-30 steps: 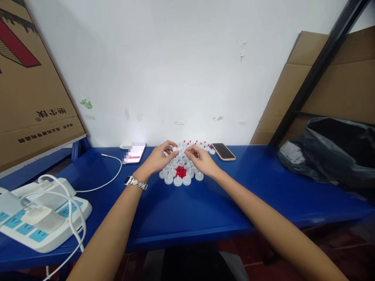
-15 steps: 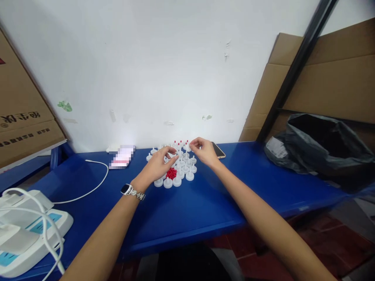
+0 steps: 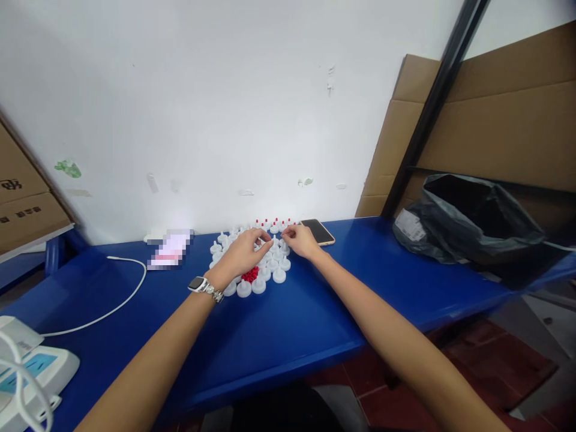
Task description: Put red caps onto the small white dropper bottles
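A cluster of white plastic spout caps, round at the base with a narrow nozzle, stands on the blue table. Small red tips lie in a pile within its near part. Along the back, several spout caps carry red tips on their nozzles. My left hand hovers over the cluster, fingers curled and thumb close to the index finger; whatever is between them is too small to make out. At the cluster's right side, my right hand has thumb and fingertips pinched at a cap; what they grip is hidden.
A phone lies behind my right hand. Leftward are a blurred-out pink and white item, a white cable and a power strip. A dark plastic bag sits at the right, near cardboard. The blue table meets the wall.
The view has shifted, so the table items sit further left. My right hand has come lower and nearer to the caps, closer to my left hand. More red-tipped caps show at the back.
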Demonstrator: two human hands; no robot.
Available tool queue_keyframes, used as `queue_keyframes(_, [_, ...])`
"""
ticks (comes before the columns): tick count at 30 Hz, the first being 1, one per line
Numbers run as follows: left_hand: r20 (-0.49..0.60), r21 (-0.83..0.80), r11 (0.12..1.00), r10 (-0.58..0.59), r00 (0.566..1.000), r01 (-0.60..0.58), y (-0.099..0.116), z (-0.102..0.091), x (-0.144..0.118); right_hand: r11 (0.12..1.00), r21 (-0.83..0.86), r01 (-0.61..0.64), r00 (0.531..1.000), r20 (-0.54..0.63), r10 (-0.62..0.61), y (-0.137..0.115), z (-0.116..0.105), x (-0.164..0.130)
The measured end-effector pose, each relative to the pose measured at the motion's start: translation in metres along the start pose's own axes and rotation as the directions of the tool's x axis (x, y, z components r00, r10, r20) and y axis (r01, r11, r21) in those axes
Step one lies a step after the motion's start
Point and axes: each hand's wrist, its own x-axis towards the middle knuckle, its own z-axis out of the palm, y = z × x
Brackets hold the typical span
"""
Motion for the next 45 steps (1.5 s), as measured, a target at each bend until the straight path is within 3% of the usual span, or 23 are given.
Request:
queue_keyframes(4, [0.006,0.047,0.999,-0.008,1.000,0.008,-0.001,0.012,0.012,1.000,-0.030,-0.008,1.000,-0.021,0.007,0.002,0.001,0.001])
queue_keyframes(9, [-0.013,0.071,0.997,-0.018,1.000,0.019,0.005,0.021,0.015,0.998,0.060,-0.033,0.994,0.103,0.027,-0.003,-0.003,0.002])
queue_keyframes(11, [-0.033,0.074,0.997,-0.017,0.999,0.019,0.006,0.021,0.012,0.997,0.068,-0.048,0.997,0.068,0.043,0.000,-0.008,0.005])
queue_keyframes(15, [-0.072,0.129,0.991,-0.018,0.997,0.027,0.006,0.017,0.007,0.990,-0.074,-0.121,0.991,-0.071,0.116,0.012,-0.015,0.011])
queue_keyframes(18, [-0.077,0.173,0.985,-0.007,0.997,0.020,0.007,0.016,0.005,0.963,-0.202,-0.176,0.984,-0.052,0.169,0.017,-0.011,0.015])
queue_keyframes(22, [-0.070,0.195,0.980,-0.015,0.997,0.029,0.010,0.016,0.002,0.959,-0.225,-0.171,0.985,-0.026,0.170,0.014,-0.002,0.017])
queue_keyframes(26, [-0.068,0.201,0.979,-0.025,0.997,0.038,0.010,0.015,-0.001,0.981,-0.125,-0.146,0.988,-0.060,0.140,0.007,-0.001,0.015])
queue_keyframes(30, [-0.117,0.172,0.985,0.008,0.993,0.012,0.009,0.011,-0.006,0.984,0.170,-0.051,0.990,-0.124,0.073,-0.008,-0.004,0.005])
queue_keyframes(35, [-0.163,0.079,0.997,0.026,0.986,-0.013,0.010,0.003,-0.017,0.827,0.562,0.015,0.996,-0.084,0.038,-0.047,0.001,-0.017])
queue_keyframes(38, [-0.175,0.002,1.000,0.002,0.985,-0.002,0.009,-0.003,-0.024,0.799,0.601,0.022,0.999,-0.032,-0.003,-0.067,0.008,-0.029])
queue_keyframes(45, [-0.117,-0.067,0.995,0.069,0.991,-0.077,0.006,-0.015,-0.037,0.885,0.464,0.036,0.999,0.004,-0.043,-0.075,0.016,-0.038])
